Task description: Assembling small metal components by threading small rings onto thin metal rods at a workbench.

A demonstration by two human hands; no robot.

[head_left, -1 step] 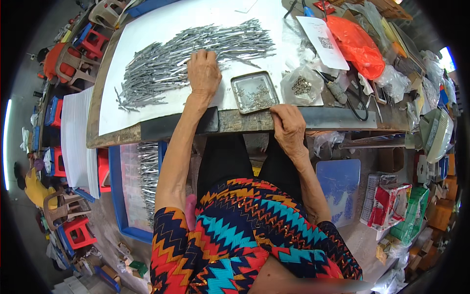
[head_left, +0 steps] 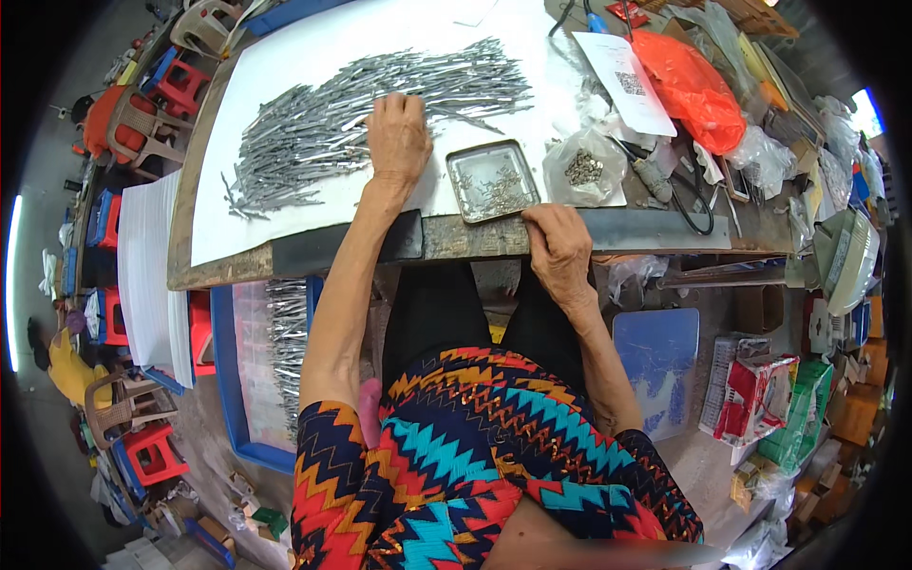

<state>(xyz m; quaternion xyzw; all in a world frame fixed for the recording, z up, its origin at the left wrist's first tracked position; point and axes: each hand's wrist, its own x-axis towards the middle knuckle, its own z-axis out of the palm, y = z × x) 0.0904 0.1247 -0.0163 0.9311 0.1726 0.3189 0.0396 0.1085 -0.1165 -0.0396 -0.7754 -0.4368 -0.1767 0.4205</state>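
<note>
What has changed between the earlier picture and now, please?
Very little: the left hand has shifted slightly right at the pile of thin metal pieces; no grasp or release shows. The right hand stays at the near right corner of the tray; pile and tray look unchanged.

Left hand [head_left: 399, 138] stretched forward, fingers curled, right hand [head_left: 559, 247] nearer the body, fingers bent, forearms [head_left: 344, 290] bare

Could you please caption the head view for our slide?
Left hand at slender grey strips, right hand beside a shallow tray.
</note>
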